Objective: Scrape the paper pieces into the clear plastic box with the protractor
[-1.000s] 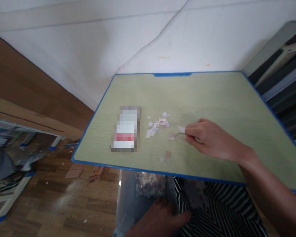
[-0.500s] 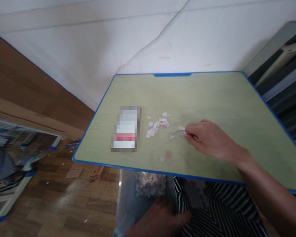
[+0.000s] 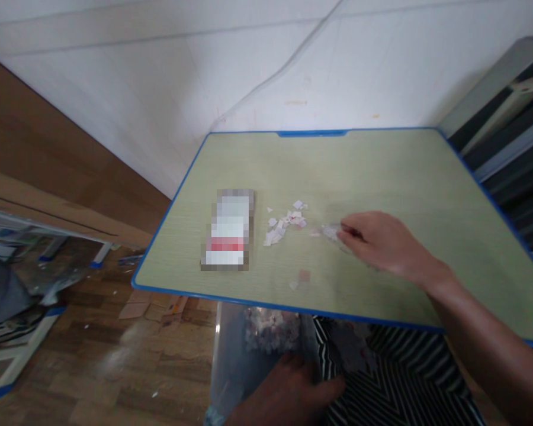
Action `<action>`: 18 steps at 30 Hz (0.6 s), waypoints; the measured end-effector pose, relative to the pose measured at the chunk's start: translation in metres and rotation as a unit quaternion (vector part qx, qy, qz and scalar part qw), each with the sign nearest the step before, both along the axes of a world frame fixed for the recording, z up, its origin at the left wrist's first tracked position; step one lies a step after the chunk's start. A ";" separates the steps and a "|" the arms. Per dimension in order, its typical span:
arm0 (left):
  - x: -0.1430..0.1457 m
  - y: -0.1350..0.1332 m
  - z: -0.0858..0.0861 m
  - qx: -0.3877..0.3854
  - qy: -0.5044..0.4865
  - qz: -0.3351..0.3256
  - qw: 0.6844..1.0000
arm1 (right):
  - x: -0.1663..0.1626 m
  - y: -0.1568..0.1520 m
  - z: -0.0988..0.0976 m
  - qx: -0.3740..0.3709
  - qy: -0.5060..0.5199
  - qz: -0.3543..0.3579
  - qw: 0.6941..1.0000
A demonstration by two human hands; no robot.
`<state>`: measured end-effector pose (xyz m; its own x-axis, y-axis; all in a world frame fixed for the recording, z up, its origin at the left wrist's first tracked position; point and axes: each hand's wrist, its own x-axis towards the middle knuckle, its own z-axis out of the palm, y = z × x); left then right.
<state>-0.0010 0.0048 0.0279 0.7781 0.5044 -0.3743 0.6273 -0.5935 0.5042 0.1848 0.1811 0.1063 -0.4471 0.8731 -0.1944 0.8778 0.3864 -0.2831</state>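
Observation:
My right hand (image 3: 377,245) is above the table, thumb and fingers pinched on a thin, tweezers-like tool. Motion blurs the tool's tip, which is around a small pale scrap (image 3: 330,232). Left of it lies a loose pile of small white and pinkish paper scraps (image 3: 288,222). A pinkish square (image 3: 304,276) and a pale scrap (image 3: 294,285) lie nearer the front edge. Below the table, my left hand (image 3: 279,390) is in shadow over a clear plastic bin (image 3: 220,361), thumb spread from the fingers, nothing visibly held. Whitish bits (image 3: 273,328) are heaped inside the bin.
The pale green table (image 3: 359,171) has a blue rim and stands against a white wall (image 3: 160,89). On its left lies a flat, phone-shaped object (image 3: 228,228) with a pixelated face. Brown cardboard (image 3: 62,142) leans at left. Scraps litter the wooden floor (image 3: 160,361).
My right hand has shifted slightly right, drawing the tool's tip away from the paper pile. The left hand stays almost where it was.

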 end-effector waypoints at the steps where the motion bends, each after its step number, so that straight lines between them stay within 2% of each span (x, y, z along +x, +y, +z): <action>1: 0.000 0.000 0.000 0.002 -0.004 0.001 1.000 | 0.000 0.000 -0.001 -0.011 0.007 0.010 1.000; 3: 0.000 0.000 -0.001 0.006 -0.008 -0.003 1.000 | 0.001 0.001 -0.002 -0.032 0.019 0.029 0.999; 7: 0.001 0.001 -0.003 -0.003 0.001 -0.004 1.000 | -0.001 -0.001 -0.002 -0.007 0.014 0.016 1.000; 14: 0.001 0.000 -0.001 -0.010 0.004 -0.007 1.000 | -0.004 -0.005 0.002 -0.038 0.022 0.081 0.996; 18: 0.001 0.003 0.001 -0.014 0.010 -0.011 1.000 | -0.002 -0.004 0.001 -0.038 0.040 0.067 0.996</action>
<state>0.0001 0.0077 0.0288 0.7810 0.4768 -0.4033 0.6245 -0.5926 0.5087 0.1827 0.1767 0.1070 -0.5756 0.7886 -0.2161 0.7929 0.4738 -0.3831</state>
